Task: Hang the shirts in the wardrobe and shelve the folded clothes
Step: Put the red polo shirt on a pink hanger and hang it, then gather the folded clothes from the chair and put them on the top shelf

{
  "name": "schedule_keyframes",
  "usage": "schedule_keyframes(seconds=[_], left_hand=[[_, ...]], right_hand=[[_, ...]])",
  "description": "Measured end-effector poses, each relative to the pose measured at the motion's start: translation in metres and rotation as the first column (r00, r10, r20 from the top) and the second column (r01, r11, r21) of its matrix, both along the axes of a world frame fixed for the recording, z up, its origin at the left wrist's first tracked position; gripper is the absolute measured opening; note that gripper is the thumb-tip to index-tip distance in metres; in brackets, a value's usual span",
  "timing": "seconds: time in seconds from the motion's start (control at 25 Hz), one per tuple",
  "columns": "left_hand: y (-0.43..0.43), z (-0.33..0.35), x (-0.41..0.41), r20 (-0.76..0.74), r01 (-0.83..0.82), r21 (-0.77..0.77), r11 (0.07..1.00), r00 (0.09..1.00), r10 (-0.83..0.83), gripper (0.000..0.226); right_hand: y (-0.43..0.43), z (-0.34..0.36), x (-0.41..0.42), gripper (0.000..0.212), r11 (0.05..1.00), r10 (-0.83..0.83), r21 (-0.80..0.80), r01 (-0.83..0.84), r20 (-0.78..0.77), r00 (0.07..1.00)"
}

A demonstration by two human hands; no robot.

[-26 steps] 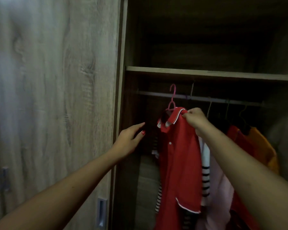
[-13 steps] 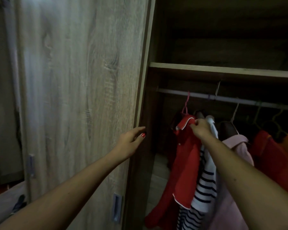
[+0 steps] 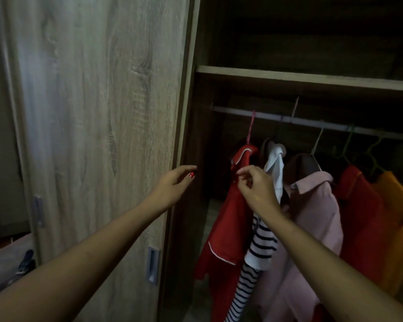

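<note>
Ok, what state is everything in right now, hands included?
Door, open.
Left red shirt, hanging on the rail by a pink hanger.
Striped shirt, hanging.
Pink shirt, hanging.
Right red shirt, hanging.
Orange shirt, hanging.
Shelf, too dark to tell contents.
Left hand, open, at the door edge.
Right hand, fingers curled at the left red shirt; grip unclear.

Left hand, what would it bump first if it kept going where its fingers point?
Probably the wardrobe door's edge; the left hand reaches almost onto it. Depth is unclear, so it might slip past inside.
</note>
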State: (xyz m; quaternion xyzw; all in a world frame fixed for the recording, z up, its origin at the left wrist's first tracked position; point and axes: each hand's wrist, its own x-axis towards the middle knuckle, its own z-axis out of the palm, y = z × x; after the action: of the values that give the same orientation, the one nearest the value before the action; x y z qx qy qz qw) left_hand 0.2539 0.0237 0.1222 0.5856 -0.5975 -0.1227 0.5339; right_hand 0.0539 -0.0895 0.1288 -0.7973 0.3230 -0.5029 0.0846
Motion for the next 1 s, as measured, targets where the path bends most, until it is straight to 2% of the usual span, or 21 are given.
schedule_keyframes(seconds=[0.24,0.48,0.64,0.76,0.88,1.0], left_hand=[[0.063,-0.048,0.022,-0.277,-0.082,0.078,0.994,0.956,0.101,0.023],[0.18,-0.119,0.084,-0.414,-0.349,0.207,0.914,0.815,0.405,0.02],[0.286,-0.163,0.118,-0.479,-0.554,0.31,0.773,0.611,0.63,0.02],[0.357,-0.205,0.143,-0.522,-0.614,0.432,0.66,0.427,0.738,0.021],[0.414,-0.26,0.164,-0.525,-0.618,0.564,0.547,0.242,0.816,0.022],[0.452,-0.329,0.182,-0.502,-0.522,0.717,0.462,0.075,0.862,0.02]], right_hand=[[0.064,-0.04,0.042,0.019,0.94,0.317,0.134,-0.315,0.008,0.948],[0.123,-0.111,0.133,0.02,0.745,0.613,0.382,-0.547,-0.067,0.787],[0.175,-0.172,0.203,0.023,0.581,0.764,0.516,-0.629,-0.079,0.641],[0.217,-0.223,0.246,0.026,0.507,0.824,0.595,-0.623,-0.122,0.554],[0.25,-0.282,0.281,0.029,0.467,0.845,0.687,-0.557,-0.16,0.511],[0.276,-0.343,0.308,0.031,0.436,0.869,0.772,-0.462,-0.228,0.438]])
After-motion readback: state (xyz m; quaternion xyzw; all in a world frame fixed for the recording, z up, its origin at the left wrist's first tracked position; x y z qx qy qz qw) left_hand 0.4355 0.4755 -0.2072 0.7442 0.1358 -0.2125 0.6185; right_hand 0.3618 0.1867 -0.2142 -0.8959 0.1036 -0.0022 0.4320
